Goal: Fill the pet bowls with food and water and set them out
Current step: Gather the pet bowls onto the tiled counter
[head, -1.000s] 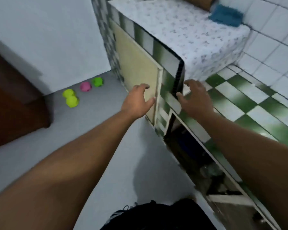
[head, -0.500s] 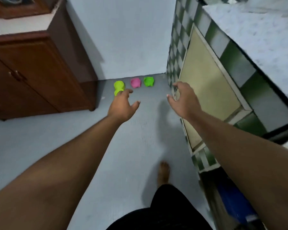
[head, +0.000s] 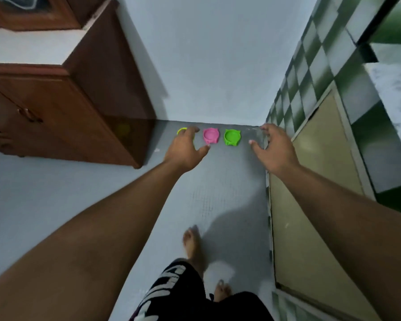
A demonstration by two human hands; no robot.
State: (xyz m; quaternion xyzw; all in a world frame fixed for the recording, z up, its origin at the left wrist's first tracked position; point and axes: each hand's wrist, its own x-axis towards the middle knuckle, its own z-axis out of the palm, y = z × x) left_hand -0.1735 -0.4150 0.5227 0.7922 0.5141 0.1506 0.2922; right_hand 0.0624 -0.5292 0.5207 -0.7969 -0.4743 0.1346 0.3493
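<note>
Three small moulded plastic bowls with ear-shaped tabs are sitting in a row on the smooth grey floor (head: pixel 218 193). The pink bowl (head: pixel 211 135) is lying in the middle, the green bowl (head: pixel 232 137) just right of it, the yellow-green bowl (head: pixel 180 130) left of it, partly hidden behind the left hand (head: pixel 187 149). Both hands are reaching forward, fingers spread wide, holding nothing; the right hand (head: pixel 274 149) is hanging further right of the pink bowl. A glossy wooden cabinet (head: pixel 79 107) is standing well to its left.

Pink bowl (head: pixel 211 135), green bowl (head: pixel 232 137)
</note>
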